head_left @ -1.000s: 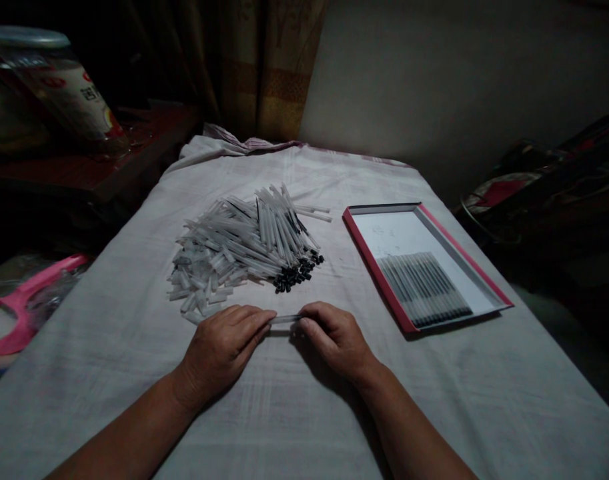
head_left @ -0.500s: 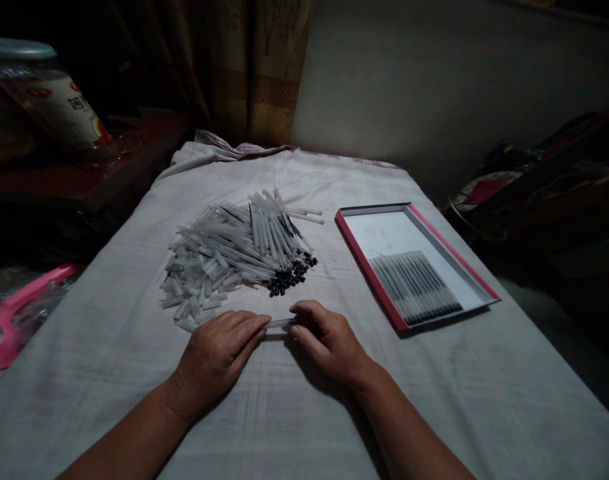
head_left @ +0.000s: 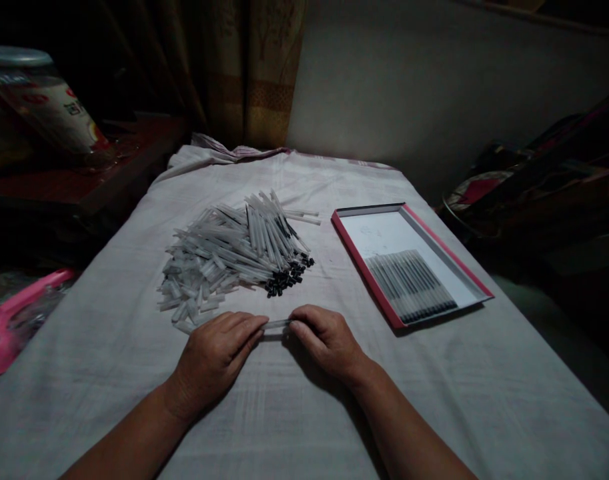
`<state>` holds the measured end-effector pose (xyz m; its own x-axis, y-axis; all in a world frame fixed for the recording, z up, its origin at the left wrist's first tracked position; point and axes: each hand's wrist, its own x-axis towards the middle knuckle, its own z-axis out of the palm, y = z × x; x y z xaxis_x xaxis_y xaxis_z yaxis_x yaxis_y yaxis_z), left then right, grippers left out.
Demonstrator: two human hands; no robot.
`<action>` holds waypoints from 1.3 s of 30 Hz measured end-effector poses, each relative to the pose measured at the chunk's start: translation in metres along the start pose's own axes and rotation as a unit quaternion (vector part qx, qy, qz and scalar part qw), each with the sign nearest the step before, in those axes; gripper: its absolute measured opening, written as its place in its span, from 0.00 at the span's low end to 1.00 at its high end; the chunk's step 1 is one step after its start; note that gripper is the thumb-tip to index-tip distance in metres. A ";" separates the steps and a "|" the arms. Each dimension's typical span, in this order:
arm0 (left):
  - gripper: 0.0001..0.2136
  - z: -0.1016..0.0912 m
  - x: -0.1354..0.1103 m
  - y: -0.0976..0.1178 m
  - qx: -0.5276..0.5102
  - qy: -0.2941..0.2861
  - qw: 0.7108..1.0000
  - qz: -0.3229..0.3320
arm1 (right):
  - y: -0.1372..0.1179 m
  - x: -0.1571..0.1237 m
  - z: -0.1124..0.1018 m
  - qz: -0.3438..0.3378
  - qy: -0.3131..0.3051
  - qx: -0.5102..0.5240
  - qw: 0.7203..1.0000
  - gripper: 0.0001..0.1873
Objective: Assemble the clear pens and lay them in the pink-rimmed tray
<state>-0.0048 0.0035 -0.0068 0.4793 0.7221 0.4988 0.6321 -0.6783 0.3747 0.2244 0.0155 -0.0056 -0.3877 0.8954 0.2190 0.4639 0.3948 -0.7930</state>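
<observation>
A slim translucent pen lies level between my two hands, just above the white cloth. My left hand is closed around its left part, thumb and fingers together. The fingertips of my right hand pinch its right end. Both ends are hidden by the fingers. Beyond my hands sits a heap of clear pen barrels, with short clear caps at its left front. Small black end plugs cluster at the heap's right front.
To the right stands a shallow red-edged box holding a row of pens with dark ends. A pink plastic handle shows at the left edge. Behind it, a lidded jar rests on a dark red table.
My right thumb and fingers have closed together on the pen's end; they were farther apart before. My left hand keeps its hold. The view has shifted slightly.
</observation>
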 end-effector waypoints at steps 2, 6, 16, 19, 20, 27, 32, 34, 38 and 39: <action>0.09 0.000 0.000 0.000 -0.003 0.000 1.000 -0.002 | 0.000 0.000 0.001 -0.007 0.006 -0.011 1.000 0.10; 0.09 0.000 0.000 0.001 -0.014 -0.001 1.000 -0.007 | 0.001 0.000 0.002 -0.012 0.010 -0.025 1.000 0.12; 0.10 0.001 0.000 0.005 -0.026 0.028 0.999 -0.007 | -0.001 -0.001 0.001 0.029 0.000 0.012 1.000 0.20; 0.09 0.002 0.000 0.006 -0.035 0.027 0.999 -0.013 | -0.004 -0.002 0.000 0.037 -0.020 0.038 0.998 0.13; 0.09 0.002 0.001 0.006 -0.037 0.023 0.999 -0.014 | -0.004 -0.002 -0.001 0.033 -0.023 0.035 0.999 0.10; 0.09 0.002 0.001 0.004 -0.049 0.025 0.998 -0.015 | -0.001 0.000 0.001 0.003 0.000 -0.011 1.000 0.18; 0.09 0.002 0.002 0.008 -0.050 0.022 0.998 -0.010 | -0.004 -0.002 0.005 0.023 -0.009 0.027 0.999 0.11; 0.09 0.002 0.002 0.009 -0.051 0.011 0.999 -0.002 | -0.005 -0.003 0.007 0.014 -0.011 0.038 0.999 0.12; 0.08 -0.010 0.002 -0.003 -0.008 0.009 1.000 0.000 | -0.004 -0.002 0.006 0.031 0.017 0.076 0.996 0.09; 0.09 -0.016 0.001 -0.010 0.018 0.019 1.000 -0.013 | -0.002 -0.001 0.004 0.055 0.034 0.090 0.994 0.10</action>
<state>-0.0203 0.0091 0.0029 0.4399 0.7332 0.5186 0.6653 -0.6539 0.3602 0.2203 0.0125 -0.0066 -0.2854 0.9451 0.1589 0.3473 0.2566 -0.9020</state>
